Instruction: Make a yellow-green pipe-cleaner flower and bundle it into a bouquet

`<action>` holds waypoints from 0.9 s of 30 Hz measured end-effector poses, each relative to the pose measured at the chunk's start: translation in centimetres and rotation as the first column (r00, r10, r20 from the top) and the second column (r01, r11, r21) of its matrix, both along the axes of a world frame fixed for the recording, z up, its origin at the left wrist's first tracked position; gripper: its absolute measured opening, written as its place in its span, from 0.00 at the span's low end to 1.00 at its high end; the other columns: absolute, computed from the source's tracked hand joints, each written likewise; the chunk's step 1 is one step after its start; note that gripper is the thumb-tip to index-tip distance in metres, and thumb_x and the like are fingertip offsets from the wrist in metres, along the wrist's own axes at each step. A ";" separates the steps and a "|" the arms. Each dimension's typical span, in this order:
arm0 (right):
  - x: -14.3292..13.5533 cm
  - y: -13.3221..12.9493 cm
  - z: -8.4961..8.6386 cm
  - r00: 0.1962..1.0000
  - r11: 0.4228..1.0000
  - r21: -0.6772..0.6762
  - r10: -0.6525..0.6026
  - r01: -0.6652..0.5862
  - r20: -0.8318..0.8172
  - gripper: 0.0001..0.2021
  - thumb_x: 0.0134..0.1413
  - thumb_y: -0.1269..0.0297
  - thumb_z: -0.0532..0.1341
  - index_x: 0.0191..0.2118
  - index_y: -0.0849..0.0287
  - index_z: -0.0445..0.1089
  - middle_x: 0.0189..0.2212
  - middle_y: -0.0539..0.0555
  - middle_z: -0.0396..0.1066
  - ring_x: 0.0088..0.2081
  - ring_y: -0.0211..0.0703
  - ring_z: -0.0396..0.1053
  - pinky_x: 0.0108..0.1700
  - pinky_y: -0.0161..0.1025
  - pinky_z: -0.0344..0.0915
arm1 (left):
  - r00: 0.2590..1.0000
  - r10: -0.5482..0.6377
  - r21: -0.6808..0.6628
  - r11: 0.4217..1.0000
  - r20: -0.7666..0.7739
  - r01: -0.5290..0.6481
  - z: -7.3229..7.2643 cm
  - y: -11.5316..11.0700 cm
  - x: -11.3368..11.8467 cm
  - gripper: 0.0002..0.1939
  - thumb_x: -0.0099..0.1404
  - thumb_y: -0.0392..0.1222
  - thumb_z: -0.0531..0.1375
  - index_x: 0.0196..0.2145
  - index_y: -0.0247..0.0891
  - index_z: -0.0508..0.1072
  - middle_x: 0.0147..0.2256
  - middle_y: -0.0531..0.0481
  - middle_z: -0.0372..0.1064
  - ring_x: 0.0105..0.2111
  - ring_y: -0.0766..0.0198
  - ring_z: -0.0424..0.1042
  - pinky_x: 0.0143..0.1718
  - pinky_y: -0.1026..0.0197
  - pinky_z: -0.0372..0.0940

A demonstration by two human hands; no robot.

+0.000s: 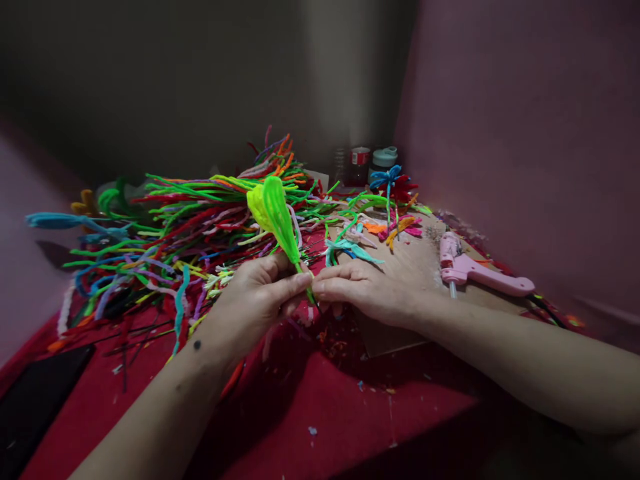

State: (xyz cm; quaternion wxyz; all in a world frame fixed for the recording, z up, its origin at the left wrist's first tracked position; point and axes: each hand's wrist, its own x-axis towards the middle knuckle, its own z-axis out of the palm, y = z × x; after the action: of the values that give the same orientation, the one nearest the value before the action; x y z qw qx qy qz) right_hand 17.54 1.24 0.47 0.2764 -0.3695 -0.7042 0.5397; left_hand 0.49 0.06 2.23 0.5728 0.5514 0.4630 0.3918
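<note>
A pipe-cleaner flower [281,223] in bright green and yellow stands tilted between my hands, its petal end up. My left hand [263,288] pinches the green stem just below the petals, thumb against fingers. Close beside it, my right hand [357,290] has its fingers closed on the lower end of the same stem. A thin dark tip pokes out below the fingers. Behind my left hand spreads a big heap of loose pipe cleaners [195,220] in many colours.
On the right, a pink glue gun [463,267] lies on a brown cardboard sheet [400,267]. Small finished pipe-cleaner pieces [387,179] rest farther back, near a lidded jar [384,160]. A black flat object [45,393] lies at the left on the red cloth [320,407].
</note>
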 end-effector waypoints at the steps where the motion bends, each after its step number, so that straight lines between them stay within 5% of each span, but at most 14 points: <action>1: 0.0 0.1 -0.1 1.000 1.000 -0.008 0.017 -0.017 -0.015 0.12 0.53 0.65 0.54 0.22 0.61 0.66 0.20 0.47 0.61 0.25 0.34 0.57 0.29 0.34 0.54 | 1.000 -0.016 -0.008 1.000 0.023 0.017 0.0 0.0 -0.1 0.06 0.54 0.38 0.65 0.25 0.33 0.72 0.16 0.57 0.60 0.15 0.75 0.54 0.16 0.70 0.50; 12: 0.3 1.3 -1.6 0.934 0.935 -0.211 0.222 -0.286 -0.279 0.11 0.50 0.61 0.59 0.24 0.63 0.69 0.21 0.51 0.68 0.27 0.36 0.64 0.35 0.38 0.60 | 0.973 -0.071 -0.082 0.993 0.219 0.091 -0.3 -0.1 -0.2 0.04 0.55 0.35 0.64 0.31 0.33 0.74 0.13 0.58 0.58 0.14 0.75 0.56 0.20 0.69 0.58; 18: 0.2 0.9 -1.9 0.875 0.881 -0.266 0.268 -0.392 -0.404 0.13 0.49 0.58 0.61 0.32 0.65 0.75 0.30 0.55 0.73 0.33 0.38 0.68 0.39 0.39 0.63 | 0.946 -0.110 -0.103 0.984 0.304 0.148 -0.2 -0.1 -0.2 0.06 0.51 0.33 0.66 0.30 0.31 0.76 0.14 0.55 0.63 0.13 0.76 0.55 0.17 0.69 0.58; 23: 0.0 0.7 -2.0 0.923 0.954 -0.185 0.159 -0.235 -0.349 0.10 0.50 0.62 0.61 0.27 0.64 0.74 0.23 0.50 0.68 0.29 0.35 0.64 0.35 0.36 0.60 | 0.938 -0.052 -0.122 0.988 0.344 0.099 -0.1 0.1 0.0 0.13 0.51 0.35 0.67 0.37 0.35 0.76 0.26 0.52 0.71 0.14 0.79 0.57 0.18 0.70 0.60; 27: 0.1 0.8 -1.8 0.950 0.985 -0.097 0.108 -0.142 -0.294 0.10 0.51 0.62 0.59 0.25 0.63 0.71 0.20 0.46 0.61 0.24 0.32 0.54 0.29 0.34 0.52 | 0.960 0.010 -0.151 0.988 0.279 0.034 -0.4 0.2 0.0 0.11 0.51 0.37 0.68 0.33 0.35 0.73 0.23 0.55 0.68 0.17 0.76 0.61 0.19 0.72 0.59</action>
State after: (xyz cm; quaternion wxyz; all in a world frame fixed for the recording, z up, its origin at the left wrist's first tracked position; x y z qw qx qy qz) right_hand 17.62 2.01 -1.33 0.3190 -0.2569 -0.6458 0.6444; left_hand 0.44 0.25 1.85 0.6757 0.4473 0.4032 0.4250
